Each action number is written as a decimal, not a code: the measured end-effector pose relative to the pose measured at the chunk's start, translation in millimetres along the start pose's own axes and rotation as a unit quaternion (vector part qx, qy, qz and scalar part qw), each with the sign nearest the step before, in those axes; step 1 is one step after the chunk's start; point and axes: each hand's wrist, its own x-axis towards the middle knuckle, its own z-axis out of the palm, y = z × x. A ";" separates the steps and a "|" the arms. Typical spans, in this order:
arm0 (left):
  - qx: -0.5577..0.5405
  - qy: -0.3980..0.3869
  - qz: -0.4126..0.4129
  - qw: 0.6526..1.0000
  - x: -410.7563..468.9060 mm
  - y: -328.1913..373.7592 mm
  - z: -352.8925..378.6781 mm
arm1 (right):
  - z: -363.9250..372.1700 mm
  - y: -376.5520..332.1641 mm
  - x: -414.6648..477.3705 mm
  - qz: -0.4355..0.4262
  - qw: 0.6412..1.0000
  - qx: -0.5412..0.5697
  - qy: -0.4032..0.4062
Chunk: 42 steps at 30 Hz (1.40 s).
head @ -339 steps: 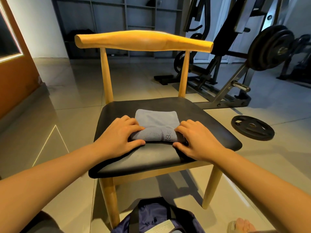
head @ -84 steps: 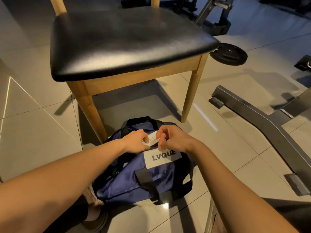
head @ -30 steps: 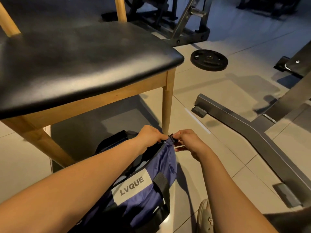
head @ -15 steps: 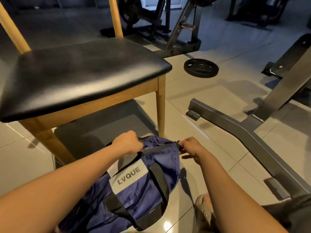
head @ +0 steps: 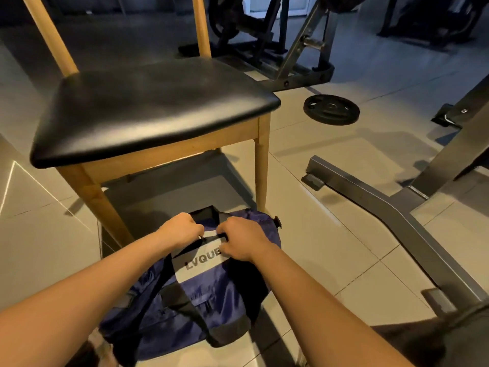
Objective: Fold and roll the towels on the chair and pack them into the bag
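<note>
A dark blue bag [head: 211, 292] with black straps and a white "LVQUE" label lies on the floor in front of the chair. My left hand [head: 182, 230] grips the top of the bag, fingers curled. Close beside it, my right hand [head: 239, 241] grips the bag's black top strap. The wooden chair [head: 148, 109] has a black padded seat with nothing lying on it. No towel shows anywhere; the bag's inside is hidden.
A grey metal bench frame [head: 391, 215] runs across the floor at the right. A black weight plate [head: 331, 109] lies on the tiles behind the chair's right leg. Gym machines [head: 277, 38] stand at the back. A foot shows at the bottom edge.
My right hand has moved left from the bag's right end to its top middle, now next to my left hand. The bag lies flatter under the chair's front edge.
</note>
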 end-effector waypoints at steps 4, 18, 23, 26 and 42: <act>-0.026 0.025 -0.004 0.999 -14.4 -6.8 3.8 | 18.5 -1.1 -0.4 -0.002 0.998 0.005 0.062; -0.067 0.138 -0.111 0.982 -65.6 -96.3 -46.3 | 14.5 12.3 -1.8 0.084 0.989 0.065 0.099; -0.091 0.178 -0.151 0.968 -87.5 -143.5 -45.9 | 18.8 8.9 -2.7 0.114 0.985 0.065 0.110; -0.136 0.184 -0.162 0.960 -95.2 -160.9 -39.6 | 22.5 2.8 -3.7 0.113 0.985 0.057 0.121; -0.175 0.192 -0.190 0.947 -108.4 -150.7 -12.3 | 23.3 6.5 -30.2 0.081 0.990 -0.048 0.109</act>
